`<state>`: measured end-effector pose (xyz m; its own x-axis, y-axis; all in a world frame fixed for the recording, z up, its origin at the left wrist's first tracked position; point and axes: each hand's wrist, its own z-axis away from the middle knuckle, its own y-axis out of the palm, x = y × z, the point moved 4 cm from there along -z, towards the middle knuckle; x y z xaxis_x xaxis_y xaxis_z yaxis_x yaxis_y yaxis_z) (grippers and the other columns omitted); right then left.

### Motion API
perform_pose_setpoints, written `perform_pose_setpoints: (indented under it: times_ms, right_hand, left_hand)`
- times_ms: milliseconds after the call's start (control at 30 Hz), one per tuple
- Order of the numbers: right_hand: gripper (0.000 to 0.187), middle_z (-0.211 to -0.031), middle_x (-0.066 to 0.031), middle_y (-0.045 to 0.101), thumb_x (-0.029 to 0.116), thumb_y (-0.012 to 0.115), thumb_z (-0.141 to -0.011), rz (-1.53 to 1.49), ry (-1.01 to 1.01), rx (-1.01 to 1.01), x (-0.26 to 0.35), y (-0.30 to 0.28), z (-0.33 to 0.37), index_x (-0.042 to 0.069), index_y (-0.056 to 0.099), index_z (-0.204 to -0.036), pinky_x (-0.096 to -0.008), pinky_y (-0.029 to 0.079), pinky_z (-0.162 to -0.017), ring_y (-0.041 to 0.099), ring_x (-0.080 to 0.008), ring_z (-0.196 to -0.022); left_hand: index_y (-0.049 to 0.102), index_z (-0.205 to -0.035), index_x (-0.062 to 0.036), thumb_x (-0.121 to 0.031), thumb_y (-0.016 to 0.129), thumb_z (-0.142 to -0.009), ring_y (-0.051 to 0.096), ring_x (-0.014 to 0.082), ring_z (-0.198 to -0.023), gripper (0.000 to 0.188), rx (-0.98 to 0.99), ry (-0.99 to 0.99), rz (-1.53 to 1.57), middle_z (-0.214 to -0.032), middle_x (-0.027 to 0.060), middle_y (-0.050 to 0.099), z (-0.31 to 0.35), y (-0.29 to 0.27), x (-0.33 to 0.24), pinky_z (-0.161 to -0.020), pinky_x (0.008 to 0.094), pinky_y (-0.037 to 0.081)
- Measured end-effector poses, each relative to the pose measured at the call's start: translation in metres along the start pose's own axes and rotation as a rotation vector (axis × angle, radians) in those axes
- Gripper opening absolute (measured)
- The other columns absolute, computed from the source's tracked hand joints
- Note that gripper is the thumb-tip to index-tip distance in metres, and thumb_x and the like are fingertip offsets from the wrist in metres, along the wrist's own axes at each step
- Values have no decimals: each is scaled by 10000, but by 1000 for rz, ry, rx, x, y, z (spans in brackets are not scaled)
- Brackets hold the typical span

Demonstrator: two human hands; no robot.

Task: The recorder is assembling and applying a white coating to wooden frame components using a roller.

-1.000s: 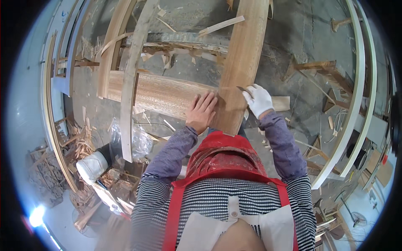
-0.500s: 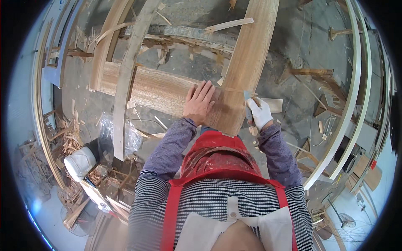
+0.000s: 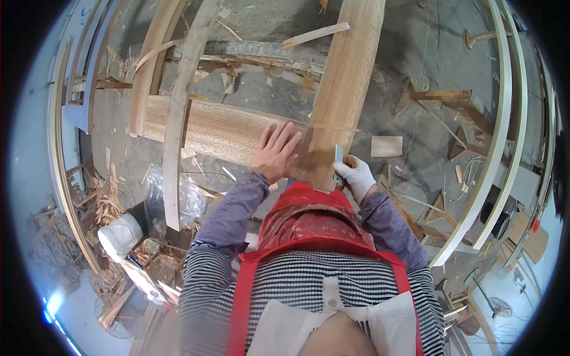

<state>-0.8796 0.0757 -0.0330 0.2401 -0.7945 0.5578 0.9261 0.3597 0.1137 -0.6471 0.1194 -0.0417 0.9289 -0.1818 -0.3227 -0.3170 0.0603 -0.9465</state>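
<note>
My bare left hand [image 3: 275, 151] rests with spread fingers on a wide wooden board [image 3: 222, 132], close to where it meets a second board [image 3: 350, 65] running away from me. A flat-bladed scraper [image 3: 339, 153] is in my right hand [image 3: 356, 176], which wears a white glove; its blade points upward in the view, by the second board's right edge. The gloved fingers are closed around the tool and hide most of its handle. Across the second board lies a thin wooden strip [image 3: 335, 127], its tip jutting past the right edge.
A narrow plank [image 3: 173, 154] crosses the first board on the left. A light wood sliver [image 3: 317, 34] sits on the far board. On the floor lie a square wood piece [image 3: 386, 146], clear plastic [image 3: 189, 193] and scraps. A white bucket [image 3: 120, 236] stands lower left; long mouldings [image 3: 503, 118] line the right.
My right hand with the scraper has come nearer my body and slightly left, uncovering the square wood piece. My left hand stays on the board; the whole view has shifted a little.
</note>
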Motion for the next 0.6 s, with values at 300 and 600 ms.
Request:
perform_pose_setpoints:
  times_ms: [300, 600]
  right_hand:
    - [248, -820, -8, 597, 108, 638, -857, -177, -98, 90, -39, -12, 5, 15, 585, -1081, -243, 479, -542, 559, -95, -638]
    - [197, -837, -21, 605, 128, 624, -871, -529, -157, -401, -68, -9, 28, -7, 606, -1012, -254, 482, -525, 566, -91, -685]
  left_hand:
    - [396, -1422, -109, -430, 568, -847, 247, 290, -1422, 680, 129, 15, -90, -1514, 130, 312, 6, 2, -8, -1148, 520, 138]
    - [304, -1461, -47, -599, 595, -792, 140, 279, -1458, 916, 287, 144, 124, -1549, 141, 227, 5, 12, -34, -1158, 521, 80]
